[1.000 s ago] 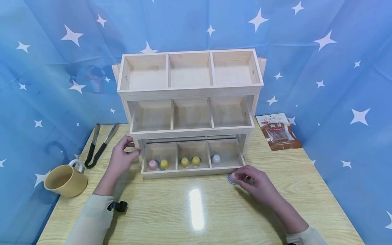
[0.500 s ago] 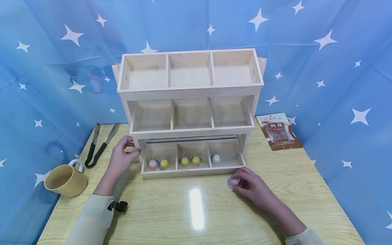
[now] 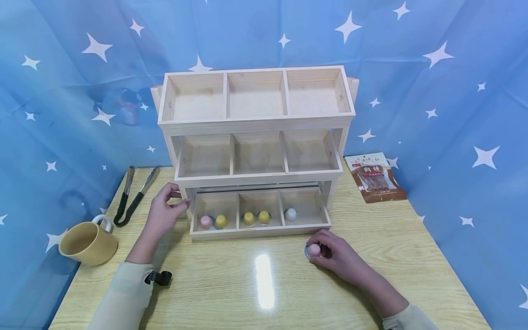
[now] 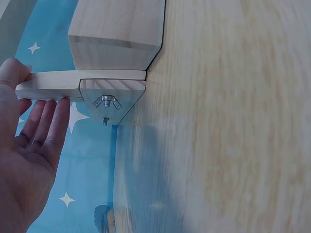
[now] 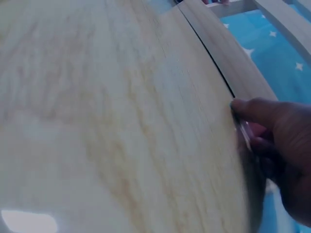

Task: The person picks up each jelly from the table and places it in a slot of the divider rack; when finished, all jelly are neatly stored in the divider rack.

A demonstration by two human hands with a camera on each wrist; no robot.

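Observation:
A three-tier wooden shelf (image 3: 255, 120) stands in the middle of the table, each tier split into three compartments. My left hand (image 3: 163, 211) holds its left side post (image 4: 51, 83), thumb on one face and fingers on the other. Just in front of the bottom tier's right corner, my right hand (image 3: 336, 255) pinches a pink ball-like piece (image 3: 314, 250) with a blue-rimmed round edge, low over the table. Inside the bottom tier (image 3: 261, 233) are a pink piece (image 3: 206, 222) and a yellow one (image 3: 221, 222) at left, two yellow (image 3: 264, 217) in the middle, a white one (image 3: 290, 214) at right.
On the left lie black-handled tongs (image 3: 134, 201), with a tan mug (image 3: 88, 243) in front of them. A brown and white snack packet (image 3: 375, 178) is at the back right. Star-printed blue cloth (image 3: 429, 91) surrounds the table. A wing nut (image 4: 106, 102) sticks out of the shelf's side.
My right hand has shifted slightly nearer to me and turned, still pinching the pink piece, which now shows more. The left hand stays on the post.

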